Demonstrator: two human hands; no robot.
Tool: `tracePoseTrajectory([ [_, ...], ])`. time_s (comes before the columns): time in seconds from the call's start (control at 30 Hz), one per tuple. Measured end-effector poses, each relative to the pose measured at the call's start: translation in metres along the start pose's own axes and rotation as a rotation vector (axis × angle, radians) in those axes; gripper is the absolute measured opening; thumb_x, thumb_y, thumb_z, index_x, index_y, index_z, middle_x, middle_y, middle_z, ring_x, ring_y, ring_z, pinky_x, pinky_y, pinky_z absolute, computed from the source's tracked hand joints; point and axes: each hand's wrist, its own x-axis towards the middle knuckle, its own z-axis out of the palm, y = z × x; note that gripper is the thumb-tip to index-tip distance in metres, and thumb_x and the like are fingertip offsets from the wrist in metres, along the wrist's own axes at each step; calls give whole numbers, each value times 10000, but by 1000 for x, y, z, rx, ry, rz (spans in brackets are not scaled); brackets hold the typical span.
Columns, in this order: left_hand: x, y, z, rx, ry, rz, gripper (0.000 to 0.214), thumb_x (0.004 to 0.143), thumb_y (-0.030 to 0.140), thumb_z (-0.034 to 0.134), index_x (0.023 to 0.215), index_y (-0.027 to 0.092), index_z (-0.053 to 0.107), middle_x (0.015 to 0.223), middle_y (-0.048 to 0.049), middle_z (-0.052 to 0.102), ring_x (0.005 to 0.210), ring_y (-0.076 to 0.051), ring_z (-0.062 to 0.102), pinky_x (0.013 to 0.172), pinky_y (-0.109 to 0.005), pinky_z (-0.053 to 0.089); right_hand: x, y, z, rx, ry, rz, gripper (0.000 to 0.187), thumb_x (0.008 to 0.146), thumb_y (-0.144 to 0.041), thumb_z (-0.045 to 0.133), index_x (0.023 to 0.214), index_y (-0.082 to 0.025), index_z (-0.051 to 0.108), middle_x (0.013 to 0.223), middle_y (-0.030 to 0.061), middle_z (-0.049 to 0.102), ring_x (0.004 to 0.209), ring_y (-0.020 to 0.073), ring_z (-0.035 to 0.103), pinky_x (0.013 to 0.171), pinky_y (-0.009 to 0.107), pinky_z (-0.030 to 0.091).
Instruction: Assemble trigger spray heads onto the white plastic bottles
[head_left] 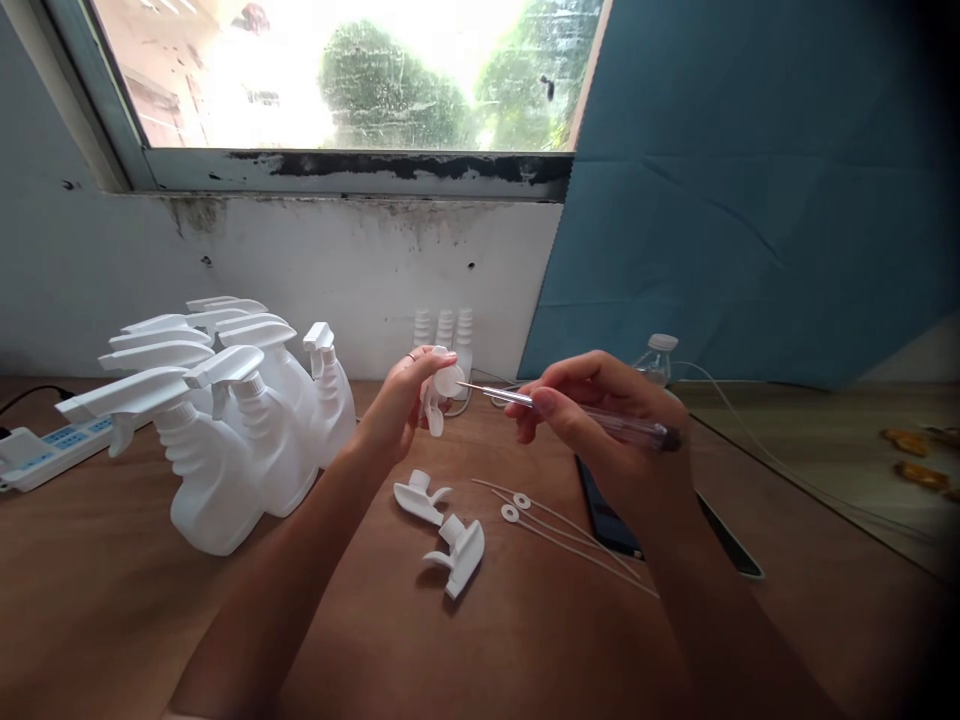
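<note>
My left hand (409, 400) is closed around a white spray trigger head (433, 412), its round cap opening turned toward my right hand. In my right hand (600, 405) is a screwdriver (615, 424) with a clear handle, its thin metal shaft pointing left. The tip reaches the cap opening of the spray head; whether it touches inside I cannot tell. Below on the table lie two more white trigger heads (466, 556), one beside the other. To their right are several thin dip tubes (577, 555) and two small white washers (510, 513).
White spray bottles (217, 480) with trigger heads stand clustered at left, near a power strip (64, 450). More white bottles (465, 335) stand by the wall behind my left hand. A dark phone (607, 520) lies under my right forearm, and a clear bottle (658, 355) stands behind.
</note>
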Motion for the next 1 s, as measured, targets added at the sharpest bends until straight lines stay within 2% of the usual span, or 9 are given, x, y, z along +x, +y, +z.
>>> tracePoseTrajectory([
  [0.27,0,-5,3,83,-5,36,268,751,379,644,830,184,478,669,22,488,470,-56,412,414,-193,234,0,6,5,-83,86,-51,154,865,-329,628,757,-219,630,614,1,656,539,146,628,555,297,530],
  [0.5,-1,-6,7,118,19,37,276,740,372,660,830,194,469,610,41,466,451,-58,384,398,-187,193,-3,9,4,-193,60,-77,247,870,-424,614,727,-228,658,597,13,648,541,153,623,537,293,513],
  [0.63,-1,-7,8,175,47,61,278,746,371,665,839,197,468,618,46,450,451,-49,350,403,-177,207,-3,8,4,-196,42,-53,296,878,-440,599,688,-217,645,597,11,649,485,130,595,519,285,498],
  [1.0,-6,-11,19,230,78,140,274,737,314,671,851,196,451,674,47,467,514,-56,387,476,-174,304,-3,10,11,-210,145,12,344,877,-441,588,633,-200,620,515,0,614,397,114,549,446,257,452],
])
